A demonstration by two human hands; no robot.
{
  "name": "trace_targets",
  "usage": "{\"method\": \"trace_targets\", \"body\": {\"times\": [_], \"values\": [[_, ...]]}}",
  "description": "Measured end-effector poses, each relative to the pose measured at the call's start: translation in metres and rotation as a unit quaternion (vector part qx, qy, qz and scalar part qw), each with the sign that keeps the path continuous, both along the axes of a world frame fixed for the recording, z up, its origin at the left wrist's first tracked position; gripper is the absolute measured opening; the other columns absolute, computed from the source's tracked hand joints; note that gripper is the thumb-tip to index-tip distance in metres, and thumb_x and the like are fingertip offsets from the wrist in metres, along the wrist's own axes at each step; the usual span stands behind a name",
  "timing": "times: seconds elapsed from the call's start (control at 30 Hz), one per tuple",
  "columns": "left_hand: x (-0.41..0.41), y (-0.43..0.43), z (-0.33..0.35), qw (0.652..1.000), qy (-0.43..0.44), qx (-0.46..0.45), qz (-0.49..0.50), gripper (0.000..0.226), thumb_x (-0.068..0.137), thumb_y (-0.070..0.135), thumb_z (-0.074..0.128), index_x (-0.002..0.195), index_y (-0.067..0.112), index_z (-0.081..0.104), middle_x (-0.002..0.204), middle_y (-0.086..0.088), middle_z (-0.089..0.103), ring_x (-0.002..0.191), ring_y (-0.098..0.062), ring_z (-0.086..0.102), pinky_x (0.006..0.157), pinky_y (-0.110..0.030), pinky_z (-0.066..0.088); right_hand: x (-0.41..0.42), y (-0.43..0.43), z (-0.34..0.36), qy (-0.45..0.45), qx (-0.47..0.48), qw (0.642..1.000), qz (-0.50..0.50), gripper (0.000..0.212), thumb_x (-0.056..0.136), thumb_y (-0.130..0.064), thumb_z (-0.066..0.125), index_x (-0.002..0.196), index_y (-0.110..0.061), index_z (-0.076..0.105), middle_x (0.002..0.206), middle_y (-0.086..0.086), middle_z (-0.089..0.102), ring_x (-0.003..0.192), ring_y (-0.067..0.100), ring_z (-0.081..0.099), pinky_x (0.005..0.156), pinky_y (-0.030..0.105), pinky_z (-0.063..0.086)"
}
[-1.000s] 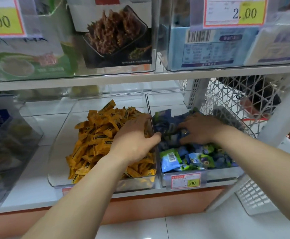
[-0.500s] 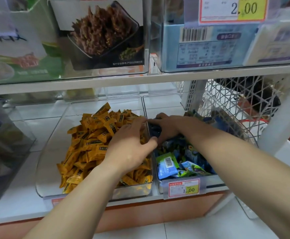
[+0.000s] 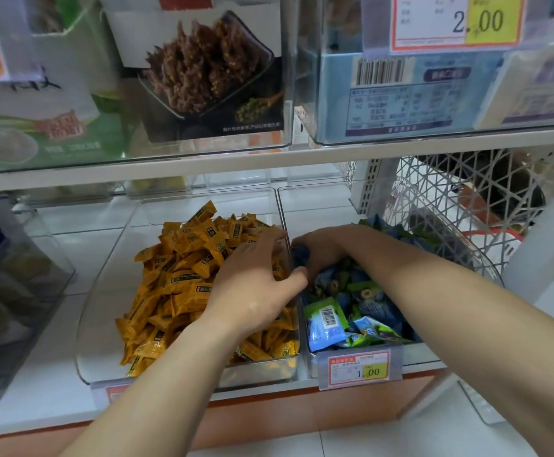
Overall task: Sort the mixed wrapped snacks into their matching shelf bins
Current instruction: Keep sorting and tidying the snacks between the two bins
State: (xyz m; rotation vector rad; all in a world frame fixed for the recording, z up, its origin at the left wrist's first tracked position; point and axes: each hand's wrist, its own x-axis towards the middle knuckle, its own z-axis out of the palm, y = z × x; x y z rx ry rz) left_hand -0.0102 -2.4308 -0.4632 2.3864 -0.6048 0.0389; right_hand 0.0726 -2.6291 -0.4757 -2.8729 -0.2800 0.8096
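A clear bin [image 3: 104, 328] on the lower shelf holds a heap of orange wrapped snacks [image 3: 183, 275]. To its right, a second clear bin [image 3: 415, 356] holds blue and green wrapped snacks [image 3: 361, 311]. My left hand [image 3: 252, 288] rests on the orange heap with relaxed fingers, its thumb at the wall between the bins. My right hand [image 3: 321, 247] is curled at the left rear of the blue bin, right beside the left hand. It pinches a dark blue wrapped snack [image 3: 301, 253] at the dividing wall.
A 1.00 price tag [image 3: 359, 369] hangs on the right bin's front. A white wire basket [image 3: 460, 206] stands at the right. The upper shelf [image 3: 203, 163] carries clear bins of boxed snacks and a 2.00 tag [image 3: 457, 23]. Another clear bin [image 3: 15, 291] sits far left.
My right hand has moved left from the middle of the blue bin to the dividing wall and now pinches a dark blue snack. My left hand has stayed on the orange heap.
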Motion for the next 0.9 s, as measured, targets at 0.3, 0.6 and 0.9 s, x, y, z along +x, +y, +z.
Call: {"method": "trace_targets", "body": {"times": [0.3, 0.6, 0.9], "values": [[-0.001, 0.003, 0.002, 1.0, 0.006, -0.011, 0.001, 0.063, 0.076, 0.07, 0.054, 0.133, 0.053, 0.033, 0.108, 0.025, 0.046, 0.106, -0.005, 0.047, 0.077, -0.027, 0.042, -0.045, -0.042, 0.048, -0.12, 0.231, 0.964, -0.059, 0.033, 0.067, -0.039, 0.085, 0.088, -0.016, 0.071, 0.086, -0.007, 0.073, 0.076, 0.011, 0.067, 0.073, 0.031, 0.048], [-0.003, 0.002, 0.005, 1.0, -0.008, 0.016, 0.0, 0.065, 0.084, 0.064, 0.058, 0.142, 0.042, 0.036, 0.137, 0.012, 0.053, 0.124, -0.015, 0.05, 0.089, -0.031, 0.048, -0.116, -0.085, 0.071, -0.036, 0.127, 0.989, -0.073, 0.063, 0.07, -0.061, 0.081, 0.124, -0.053, 0.051, 0.123, -0.036, 0.047, 0.104, -0.012, 0.049, 0.08, 0.008, 0.039], [-0.044, -0.037, 0.028, 0.97, -0.21, 0.09, -0.086, 0.047, 0.09, 0.051, 0.051, 0.131, 0.027, 0.057, 0.135, 0.004, 0.059, 0.121, -0.019, 0.054, 0.095, -0.036, 0.051, -0.132, -0.084, 0.061, -0.129, 0.176, 0.951, -0.218, 0.048, 0.101, -0.054, 0.04, 0.138, -0.028, 0.055, 0.15, -0.003, 0.046, 0.135, 0.017, 0.044, 0.112, 0.031, 0.03]]}}
